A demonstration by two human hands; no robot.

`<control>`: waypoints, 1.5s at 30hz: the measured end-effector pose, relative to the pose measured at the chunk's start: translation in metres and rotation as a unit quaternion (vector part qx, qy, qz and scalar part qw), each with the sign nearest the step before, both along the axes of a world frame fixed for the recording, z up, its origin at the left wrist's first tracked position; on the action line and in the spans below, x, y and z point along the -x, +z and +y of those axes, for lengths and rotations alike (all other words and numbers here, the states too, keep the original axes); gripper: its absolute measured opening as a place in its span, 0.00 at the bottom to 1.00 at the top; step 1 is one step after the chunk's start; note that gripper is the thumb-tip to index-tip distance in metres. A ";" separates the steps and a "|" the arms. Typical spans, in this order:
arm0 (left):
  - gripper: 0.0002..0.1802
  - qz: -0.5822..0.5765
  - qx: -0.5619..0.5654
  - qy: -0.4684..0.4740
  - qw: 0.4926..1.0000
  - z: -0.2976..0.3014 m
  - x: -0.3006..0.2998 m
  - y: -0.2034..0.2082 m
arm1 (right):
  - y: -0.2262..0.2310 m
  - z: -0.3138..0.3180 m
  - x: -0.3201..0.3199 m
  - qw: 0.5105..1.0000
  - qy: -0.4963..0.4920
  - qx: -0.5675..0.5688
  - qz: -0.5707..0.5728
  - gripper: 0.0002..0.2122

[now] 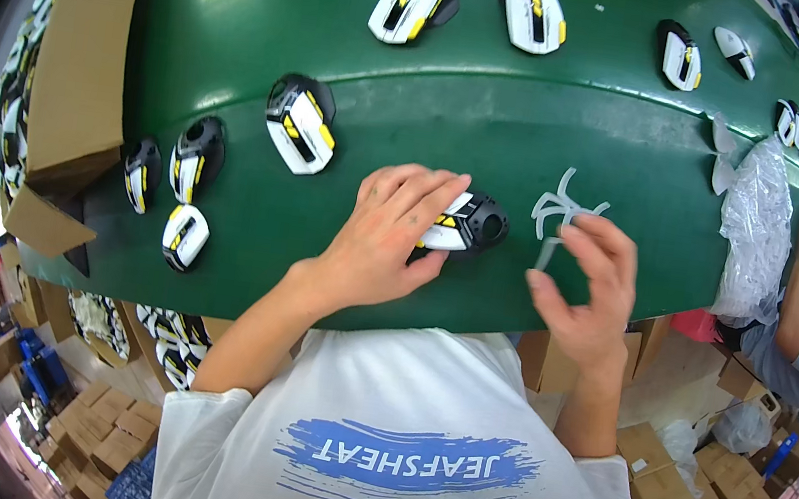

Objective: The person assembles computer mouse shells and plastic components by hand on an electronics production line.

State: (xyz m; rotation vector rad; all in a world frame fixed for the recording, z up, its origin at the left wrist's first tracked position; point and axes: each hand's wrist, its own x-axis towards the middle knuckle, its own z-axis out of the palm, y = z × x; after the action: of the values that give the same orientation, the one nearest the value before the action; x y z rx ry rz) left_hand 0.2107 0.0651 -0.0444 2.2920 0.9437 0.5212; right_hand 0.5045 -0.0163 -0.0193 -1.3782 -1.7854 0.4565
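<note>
Near the front of the green table, my left hand (385, 232) is closed over a white, black and yellow plastic shell (468, 226), shaped like a computer mouse. Its black rounded end with a round hole points right, and my fingers hide much of the left part. My right hand (593, 287) is beside a small bunch of translucent white strips (557, 206). Its thumb and forefinger are apart, with one strip end between them; I cannot tell whether the fingertips touch it. A similar shell (301, 125) lies to the left of my left hand.
More such shells lie at the left (185, 236) and far side (533, 15) of the green table (389, 97). An open cardboard box (87, 57) stands at left. Clear plastic bags (755, 231) lie at right, near another person's arm (798, 292). Cartons (108, 428) fill the floor below.
</note>
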 end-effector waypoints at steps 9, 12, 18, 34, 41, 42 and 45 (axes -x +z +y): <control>0.51 -0.038 0.003 -0.003 0.999 -0.001 0.007 -0.014 | -0.030 0.034 0.044 0.991 0.121 0.052 0.037 0.20; 0.51 -0.042 0.000 0.003 0.999 -0.002 0.007 -0.014 | -0.033 0.039 0.040 0.988 0.154 0.016 0.005 0.19; 0.52 -0.037 -0.001 -0.004 0.999 0.004 0.002 -0.013 | -0.034 0.041 0.036 0.984 0.180 0.008 -0.008 0.19; 0.49 0.021 -0.026 -0.016 0.999 -0.001 0.000 -0.002 | -0.029 0.019 0.023 0.966 0.156 -0.050 -0.201 0.22; 0.50 0.028 -0.027 0.010 0.999 -0.010 0.002 -0.005 | -0.001 0.020 0.017 0.910 0.217 -0.049 -0.350 0.27; 0.50 0.036 -0.027 0.017 0.999 -0.008 0.001 -0.006 | 0.006 0.022 0.013 0.887 0.242 -0.044 -0.390 0.29; 0.50 0.000 -0.035 -0.004 0.999 -0.006 -0.005 -0.005 | 0.031 0.030 0.009 0.855 0.282 0.011 -0.436 0.29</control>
State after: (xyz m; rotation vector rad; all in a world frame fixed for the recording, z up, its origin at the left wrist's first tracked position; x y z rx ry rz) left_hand 0.2155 0.0593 -0.0490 2.3573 0.9304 0.5597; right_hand 0.4955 0.0134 0.0114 -1.1151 -2.9715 0.1238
